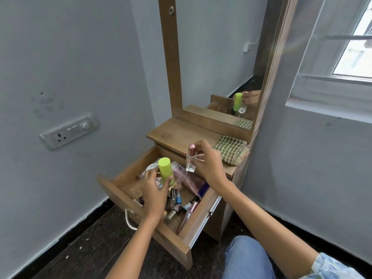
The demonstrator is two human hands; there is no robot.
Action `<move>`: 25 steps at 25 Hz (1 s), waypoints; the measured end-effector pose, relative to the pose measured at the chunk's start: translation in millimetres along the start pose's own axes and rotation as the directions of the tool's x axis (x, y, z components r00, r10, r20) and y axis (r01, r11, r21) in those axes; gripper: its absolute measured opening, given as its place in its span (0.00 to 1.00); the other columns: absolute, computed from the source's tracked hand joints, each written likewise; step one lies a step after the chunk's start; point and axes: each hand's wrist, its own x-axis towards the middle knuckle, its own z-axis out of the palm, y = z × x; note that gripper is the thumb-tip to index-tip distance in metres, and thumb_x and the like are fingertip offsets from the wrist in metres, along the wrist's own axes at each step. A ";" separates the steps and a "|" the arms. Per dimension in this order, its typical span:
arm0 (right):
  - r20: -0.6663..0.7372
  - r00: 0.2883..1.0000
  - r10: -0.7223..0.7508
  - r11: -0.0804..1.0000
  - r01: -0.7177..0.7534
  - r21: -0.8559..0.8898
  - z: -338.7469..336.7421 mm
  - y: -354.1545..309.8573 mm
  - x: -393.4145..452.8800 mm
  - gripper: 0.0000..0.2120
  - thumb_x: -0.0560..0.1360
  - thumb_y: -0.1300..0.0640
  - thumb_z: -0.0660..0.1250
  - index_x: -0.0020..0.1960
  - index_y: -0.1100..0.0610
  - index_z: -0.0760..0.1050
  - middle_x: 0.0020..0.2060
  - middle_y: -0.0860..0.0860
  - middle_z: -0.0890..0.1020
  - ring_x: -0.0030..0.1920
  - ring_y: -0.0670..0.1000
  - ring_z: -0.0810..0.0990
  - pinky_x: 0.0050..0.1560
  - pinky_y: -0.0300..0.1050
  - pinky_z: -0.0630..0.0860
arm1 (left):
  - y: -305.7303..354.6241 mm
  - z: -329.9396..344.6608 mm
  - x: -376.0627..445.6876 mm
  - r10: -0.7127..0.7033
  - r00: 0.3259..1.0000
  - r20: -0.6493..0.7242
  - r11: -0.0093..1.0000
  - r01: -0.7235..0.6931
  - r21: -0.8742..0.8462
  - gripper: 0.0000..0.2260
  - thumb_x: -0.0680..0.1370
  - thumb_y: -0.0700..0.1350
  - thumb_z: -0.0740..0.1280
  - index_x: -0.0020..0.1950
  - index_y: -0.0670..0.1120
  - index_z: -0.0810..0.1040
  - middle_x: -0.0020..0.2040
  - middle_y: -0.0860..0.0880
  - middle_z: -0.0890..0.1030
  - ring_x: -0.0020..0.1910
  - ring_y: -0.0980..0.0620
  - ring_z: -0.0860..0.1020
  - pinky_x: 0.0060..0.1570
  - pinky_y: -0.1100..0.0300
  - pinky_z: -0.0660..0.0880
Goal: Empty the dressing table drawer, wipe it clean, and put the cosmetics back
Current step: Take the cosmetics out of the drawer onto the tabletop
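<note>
The wooden drawer of the dressing table is pulled out and holds several cosmetics: a pink tube, nail polish bottles, a lip gloss. My left hand grips a lime-green capped bottle upright over the drawer. My right hand holds a clear glass perfume bottle with a pink cap above the drawer's back edge, by the table top.
A green checked cloth lies on the table top at the right, under the mirror. A wall socket panel is at the left, a window at the right. My knee in blue jeans is beside the drawer.
</note>
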 end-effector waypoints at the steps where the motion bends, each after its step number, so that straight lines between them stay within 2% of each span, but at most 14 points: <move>1: -0.037 0.999 -0.004 1.000 0.003 -0.028 -3.1 3.4 11.2 0.15 0.69 0.63 0.75 0.53 0.61 0.73 0.46 0.53 0.83 0.47 0.50 0.81 0.48 0.51 0.80 | 5.3 3.0 5.7 0.014 1.000 -0.002 1.000 -0.014 0.001 0.16 0.72 0.46 0.73 0.57 0.44 0.77 0.51 0.53 0.74 0.51 0.56 0.73 0.50 0.62 0.67; 4: -0.109 0.994 0.028 0.997 -0.035 -0.071 -8.9 17.2 41.6 0.16 0.68 0.63 0.76 0.50 0.63 0.72 0.44 0.55 0.83 0.45 0.55 0.81 0.46 0.56 0.79 | 17.7 16.7 38.3 0.044 0.999 -0.016 0.999 -0.044 0.002 0.18 0.70 0.46 0.75 0.57 0.41 0.78 0.52 0.50 0.77 0.50 0.55 0.74 0.48 0.61 0.68; 8: -0.140 0.988 0.073 0.993 -0.085 -0.079 -8.9 28.6 64.4 0.15 0.68 0.66 0.74 0.51 0.62 0.73 0.44 0.55 0.83 0.44 0.55 0.81 0.46 0.55 0.78 | 33.0 44.8 91.1 0.007 0.999 0.034 0.998 -0.005 -0.068 0.18 0.68 0.47 0.76 0.54 0.43 0.79 0.51 0.48 0.81 0.49 0.50 0.78 0.49 0.52 0.75; 11: -0.147 0.983 0.108 0.976 -0.133 -0.174 -3.3 38.2 75.6 0.12 0.70 0.65 0.72 0.50 0.61 0.72 0.43 0.56 0.82 0.44 0.57 0.80 0.42 0.53 0.76 | 43.0 64.2 114.9 -0.056 0.993 0.100 0.991 0.067 -0.112 0.20 0.68 0.43 0.77 0.57 0.38 0.79 0.54 0.52 0.78 0.53 0.52 0.76 0.53 0.58 0.71; 13: -0.156 0.974 0.162 0.952 -0.196 -0.236 -2.1 40.8 82.7 0.09 0.72 0.63 0.70 0.47 0.61 0.70 0.41 0.58 0.81 0.42 0.59 0.78 0.38 0.51 0.72 | 41.0 76.8 125.1 -0.088 0.985 0.147 0.988 0.105 -0.115 0.22 0.68 0.41 0.77 0.59 0.38 0.78 0.55 0.49 0.79 0.55 0.52 0.77 0.53 0.61 0.70; 15: -0.146 0.972 0.183 0.940 -0.217 -0.263 -2.6 42.2 87.9 0.09 0.72 0.63 0.70 0.46 0.61 0.69 0.41 0.59 0.80 0.41 0.60 0.77 0.37 0.51 0.70 | 36.3 88.3 133.5 -0.101 0.976 0.191 0.982 0.129 -0.141 0.21 0.67 0.40 0.77 0.59 0.39 0.79 0.55 0.47 0.81 0.51 0.53 0.78 0.49 0.66 0.71; 17: -0.151 0.976 0.155 0.949 -0.190 -0.253 -1.9 47.5 91.0 0.09 0.71 0.63 0.71 0.46 0.62 0.71 0.40 0.58 0.80 0.41 0.58 0.77 0.38 0.51 0.71 | 35.9 98.0 141.4 -0.084 0.975 0.206 0.984 0.114 -0.140 0.20 0.67 0.40 0.77 0.57 0.40 0.80 0.54 0.47 0.82 0.50 0.52 0.79 0.50 0.64 0.74; 19: -0.165 0.975 0.147 0.962 -0.180 -0.207 0.6 55.1 93.5 0.11 0.70 0.62 0.73 0.47 0.62 0.74 0.40 0.56 0.81 0.40 0.56 0.78 0.38 0.50 0.74 | 35.3 105.7 149.2 -0.063 0.978 0.199 0.990 0.086 -0.108 0.21 0.66 0.42 0.78 0.57 0.41 0.81 0.53 0.45 0.83 0.52 0.49 0.80 0.54 0.55 0.75; 25: -0.164 0.956 0.245 0.964 -0.258 -0.066 14.5 65.5 112.1 0.12 0.69 0.57 0.76 0.50 0.58 0.78 0.40 0.52 0.82 0.42 0.51 0.80 0.43 0.51 0.78 | 20.2 114.1 177.3 -0.046 0.984 0.170 0.998 0.051 -0.026 0.22 0.66 0.44 0.77 0.59 0.43 0.80 0.54 0.46 0.83 0.53 0.49 0.80 0.54 0.54 0.75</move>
